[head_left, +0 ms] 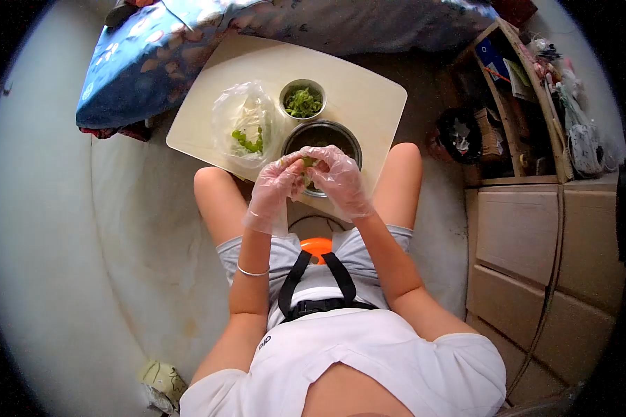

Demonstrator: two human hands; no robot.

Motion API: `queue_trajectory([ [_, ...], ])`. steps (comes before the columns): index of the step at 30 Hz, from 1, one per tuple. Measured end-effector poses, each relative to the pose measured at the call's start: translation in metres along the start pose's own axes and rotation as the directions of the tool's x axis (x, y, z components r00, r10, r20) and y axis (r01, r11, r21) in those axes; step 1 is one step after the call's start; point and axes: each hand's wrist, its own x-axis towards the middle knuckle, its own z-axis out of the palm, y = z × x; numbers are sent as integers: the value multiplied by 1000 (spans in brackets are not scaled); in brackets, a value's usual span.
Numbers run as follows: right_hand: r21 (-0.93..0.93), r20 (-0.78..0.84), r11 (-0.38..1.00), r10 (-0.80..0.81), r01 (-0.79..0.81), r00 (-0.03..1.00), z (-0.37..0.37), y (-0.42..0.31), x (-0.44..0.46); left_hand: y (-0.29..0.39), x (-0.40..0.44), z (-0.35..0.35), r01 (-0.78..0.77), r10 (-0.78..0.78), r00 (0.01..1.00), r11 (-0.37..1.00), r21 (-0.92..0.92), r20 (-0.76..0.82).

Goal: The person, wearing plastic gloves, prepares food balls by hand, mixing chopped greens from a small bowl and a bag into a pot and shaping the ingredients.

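Observation:
Both my hands wear clear plastic gloves and meet above the near rim of a dark-looking metal bowl. My left hand and my right hand pinch a small piece of green vegetable between their fingertips. Its exact kind is too small to tell. Behind the bowl stands a smaller metal bowl filled with green leafy pieces. To the left lies an open clear plastic bag with more green pieces in it. What the larger bowl holds is mostly hidden by my hands.
A cream low table with rounded corners carries the bowls and bag. Beyond it hangs a blue patterned cloth. At right stand a wooden shelf, a black-lined bin and cabinets. Something orange shows between my legs.

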Motion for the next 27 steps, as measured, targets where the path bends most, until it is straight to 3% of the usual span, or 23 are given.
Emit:
queue_trajectory([
  [2,5,-13,999,48,-48,999,-2,-2,-5,-3,1,5,-63,63,996,998,-9,65],
  [4,14,-26,995,100,-99,995,-5,-1,-7,-6,3,7,-62,55,996,993,102,71],
  [6,-77,-43,997,-35,31,998,-8,5,-11,-12,2,11,-72,65,995,992,104,72],
  [8,-71,-65,997,11,-15,998,-6,18,-18,-19,3,13,-263,278,960,880,397,19],
  [9,-63,-86,996,54,-59,995,-5,19,-18,-19,4,14,-264,279,960,878,399,21],
  [11,-124,-84,992,23,-34,996,-5,20,-18,-20,6,17,-469,544,835,625,624,82],
  [13,-184,-75,983,-4,-10,997,-5,21,-18,-15,3,21,-455,538,839,613,646,80],
  [15,-52,-46,994,95,-97,994,-4,23,-19,-13,1,22,-441,533,843,600,667,78],
  [18,-41,-61,994,97,-100,993,-5,18,-20,-12,-1,23,-495,565,814,547,675,138],
  [20,-40,-41,996,79,-81,996,-7,19,-20,-9,-7,27,-369,420,907,742,560,41],
  [21,-39,-23,998,57,-58,998,-8,21,-19,-10,-6,26,-368,419,907,741,561,42],
  [25,21,18,994,102,-103,995,-6,37,-21,-12,-2,22,-428,479,871,624,654,113],
  [27,141,49,978,147,-153,988,-3,44,-21,-15,3,18,-443,501,853,553,705,143],
])
